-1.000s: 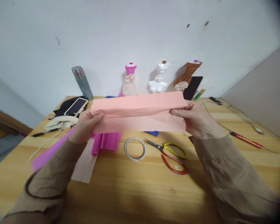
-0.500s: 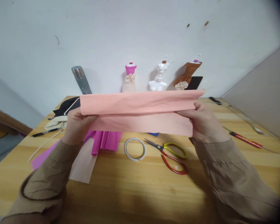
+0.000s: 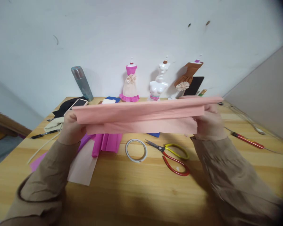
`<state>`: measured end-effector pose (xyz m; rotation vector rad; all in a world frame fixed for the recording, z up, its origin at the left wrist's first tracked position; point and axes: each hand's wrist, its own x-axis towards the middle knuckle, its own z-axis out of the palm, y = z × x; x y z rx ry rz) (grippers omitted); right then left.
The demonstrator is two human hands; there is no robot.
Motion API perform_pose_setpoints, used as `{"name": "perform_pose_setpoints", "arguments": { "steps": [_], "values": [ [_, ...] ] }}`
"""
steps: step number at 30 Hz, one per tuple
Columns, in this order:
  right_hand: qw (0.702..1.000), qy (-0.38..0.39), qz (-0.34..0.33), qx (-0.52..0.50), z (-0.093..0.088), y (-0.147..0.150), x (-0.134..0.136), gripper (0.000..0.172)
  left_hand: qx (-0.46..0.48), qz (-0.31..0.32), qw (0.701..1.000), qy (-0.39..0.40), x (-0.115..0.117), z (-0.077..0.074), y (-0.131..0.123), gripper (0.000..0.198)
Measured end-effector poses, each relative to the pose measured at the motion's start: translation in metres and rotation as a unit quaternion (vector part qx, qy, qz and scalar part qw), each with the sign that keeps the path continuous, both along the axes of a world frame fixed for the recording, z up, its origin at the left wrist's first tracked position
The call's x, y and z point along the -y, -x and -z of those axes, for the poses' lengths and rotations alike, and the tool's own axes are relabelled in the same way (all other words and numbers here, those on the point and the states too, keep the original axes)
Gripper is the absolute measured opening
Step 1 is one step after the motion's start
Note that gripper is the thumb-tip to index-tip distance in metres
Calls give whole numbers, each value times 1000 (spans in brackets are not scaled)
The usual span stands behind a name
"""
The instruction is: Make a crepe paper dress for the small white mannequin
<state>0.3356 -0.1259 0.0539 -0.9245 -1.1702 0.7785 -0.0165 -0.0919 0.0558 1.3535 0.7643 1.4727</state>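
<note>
Both forearms, in brown sleeves [image 3: 37,191], extend forward from the lower corners of the view over the desk [image 3: 129,194]. The left hand [image 3: 72,130] and the right hand [image 3: 211,124] are well apart and at nearly equal height. Both hands grip a pink sheet [image 3: 141,114], one near each end. The left hand is curled at the left end, with its thumb hidden by the material. The right hand is bent inward, with its knuckles visible near the upper band; the exact placement of its fingertips cannot be determined.

The sheet is suspended above the desk and spans the gap between the hands. It is folded lengthwise: a darker salmon band forms the upper part, and a paler, shorter layer hangs below it. The upper edge runs almost straight and rises slightly toward the right, where a narrow end projects past the right hand. Shallow creases run along the band. The right edge of the lower layer is slightly uneven. The material type cannot be confirmed.

On the desk, nearer the wearer than the sheet, a roll of tape [image 3: 136,161] lies just beside the scissors [image 3: 163,149], whose handles are yellow and red. Pleated magenta material [image 3: 107,145] lies near the left hand.
</note>
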Motion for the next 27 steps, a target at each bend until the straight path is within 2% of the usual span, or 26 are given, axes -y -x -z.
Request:
{"name": "perform_pose_setpoints", "arguments": {
  "steps": [2,4,7,9,12,14,17,18,21,23,25,27],
  "values": [
    [999,0,-34,-15,3,-6,-1,22,-38,69,994,-71,-4,-3,8,15],
    [997,10,-67,-37,4,-7,-1,30,-110,152,972,-140,-9,-8,15,24],
    [994,36,-91,-53,3,-5,0,33,-184,220,941,-177,-15,-12,22,36],
    [988,53,-129,-58,0,-3,1,40,-217,219,933,-187,-17,-10,23,34],
    [978,77,-182,-60,-4,-4,3,56,-285,201,915,-202,-19,-3,20,12],
    [984,78,-159,-28,-5,-3,4,43,-325,174,907,-202,-21,3,17,7],
    [988,52,-99,106,-7,3,9,8,-405,127,886,-185,-29,14,17,23],
    [981,29,-86,170,-7,6,12,9,-441,117,872,-179,-31,17,18,28],
    [929,-99,-41,354,-8,21,21,20,-536,99,818,-184,-32,19,19,37],
    [882,-182,-32,433,-7,32,29,25,-557,102,799,-203,-20,16,10,47],
    [846,-232,-65,476,-7,45,38,29,-529,108,812,-223,1,12,-8,65],
    [816,-273,-80,504,-8,56,47,33,-474,115,840,-238,26,13,-32,70]
  ]
}}
